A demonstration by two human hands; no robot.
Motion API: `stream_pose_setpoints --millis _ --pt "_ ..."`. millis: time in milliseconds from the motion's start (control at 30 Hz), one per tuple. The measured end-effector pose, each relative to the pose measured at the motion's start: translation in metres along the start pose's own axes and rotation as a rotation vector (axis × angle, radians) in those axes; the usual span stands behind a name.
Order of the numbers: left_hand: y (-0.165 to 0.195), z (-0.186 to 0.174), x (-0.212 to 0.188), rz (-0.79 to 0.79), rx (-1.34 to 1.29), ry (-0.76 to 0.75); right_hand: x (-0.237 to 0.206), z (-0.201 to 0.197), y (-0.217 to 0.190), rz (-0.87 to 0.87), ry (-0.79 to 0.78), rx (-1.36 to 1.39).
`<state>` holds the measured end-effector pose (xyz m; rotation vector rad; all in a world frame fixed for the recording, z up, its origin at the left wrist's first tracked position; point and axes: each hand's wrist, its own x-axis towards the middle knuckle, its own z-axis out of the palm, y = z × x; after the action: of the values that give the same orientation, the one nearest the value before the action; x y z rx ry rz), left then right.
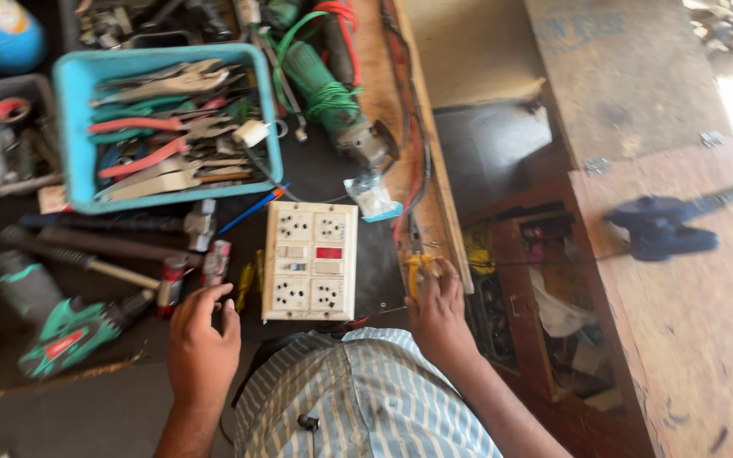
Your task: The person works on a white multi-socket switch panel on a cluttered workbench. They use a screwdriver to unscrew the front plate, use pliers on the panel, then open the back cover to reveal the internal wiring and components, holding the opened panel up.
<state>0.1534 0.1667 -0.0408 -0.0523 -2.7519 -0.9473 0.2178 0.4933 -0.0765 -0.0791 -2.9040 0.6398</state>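
Cluttered workbench | L hand (203, 339) resting, fingers loose by socket board (311, 260) | R hand (439, 312) gripping yellow pliers (416, 270) at bench edge | risk: pliers slipping off.

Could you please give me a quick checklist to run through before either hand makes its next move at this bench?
1. Right hand has a firm hold on the yellow-handled pliers: cannot tell, the fingers cover the handles.
2. Left hand is free: ok, it holds nothing and rests by the small red cylinders.
3. Socket board lies flat between the hands: ok.
4. Socket board is switched off: cannot tell, one red rocker shows but its position is unclear.
5. Cables are kept away from the right hand: not ok, they run along the bench edge right to it.
6. Loose tools are gathered: not ok, hammers lie outside the blue tray.
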Motion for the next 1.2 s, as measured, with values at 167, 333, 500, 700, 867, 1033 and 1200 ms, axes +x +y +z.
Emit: stream_pose_setpoints --millis 167,333,500,700,867,1033,1200 --pt "-0.023 -0.012 -0.001 -0.140 0.078 -0.102 0.015 0.001 -0.001 0.038 -0.042 -0.057" --pt "-0.025 0.001 -0.001 0.015 0.176 -0.055 0.026 0.000 -0.014 0.034 0.009 -0.129" --pt "-0.032 0.008 0.008 0.010 0.247 -0.184 0.039 -0.006 -0.046 0.028 0.128 -0.016" --pt "-0.049 -0.013 0.017 0.043 0.188 -0.319 0.056 0.001 -0.105 -0.075 0.114 0.174" --pt "-0.070 -0.056 0.022 0.041 -0.009 -0.165 0.067 0.005 -0.152 -0.020 0.045 0.205" --pt "-0.134 -0.105 0.065 -0.245 -0.050 -0.088 0.074 0.022 -0.184 -0.068 0.074 0.233" --pt "-0.180 -0.120 0.109 -0.377 0.059 -0.206 0.081 0.046 -0.212 -0.053 0.053 0.274"
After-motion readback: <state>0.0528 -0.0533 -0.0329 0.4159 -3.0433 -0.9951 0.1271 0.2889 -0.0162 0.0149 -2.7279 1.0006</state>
